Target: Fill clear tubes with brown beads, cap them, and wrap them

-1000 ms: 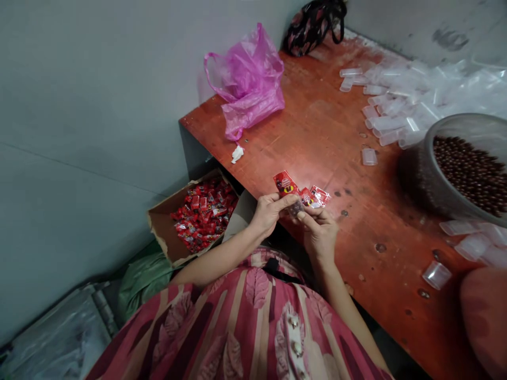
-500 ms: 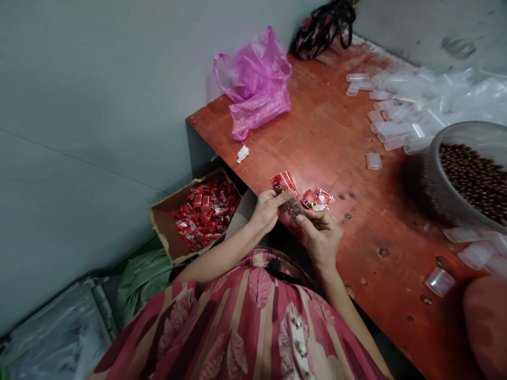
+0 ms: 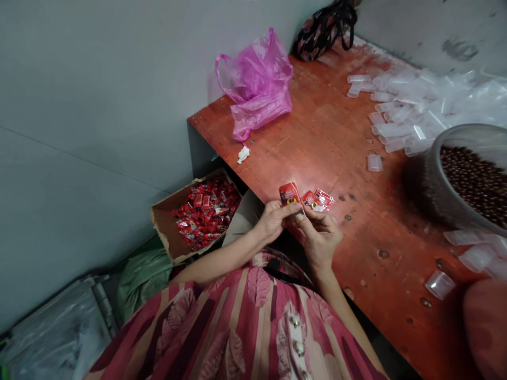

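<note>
My left hand (image 3: 273,220) is closed on a red printed sleeve wrapper (image 3: 289,192) at the table's near edge, its thumb lying across the front. From the other side, my right hand (image 3: 321,235) pinches the lower end of the same piece. The small clear container of dark brown balls is now mostly covered by the wrapper and my fingers. How far it sits inside the wrapper I cannot tell. Just beyond my right fingertips lie a few more red wrappers (image 3: 324,199) on the table.
A cardboard box (image 3: 163,220) of red-wrapped packs stands below the table at left. On the reddish table (image 3: 317,132) are a pink plastic bag (image 3: 261,87), a heap of clear containers (image 3: 412,113), a large tub (image 3: 425,182) of brown balls and a dark floral bag (image 3: 319,34).
The red wrapper has come down over the container of brown balls, which was in plain sight before. My left hand has shifted slightly down and right; my right hand has hardly moved.
</note>
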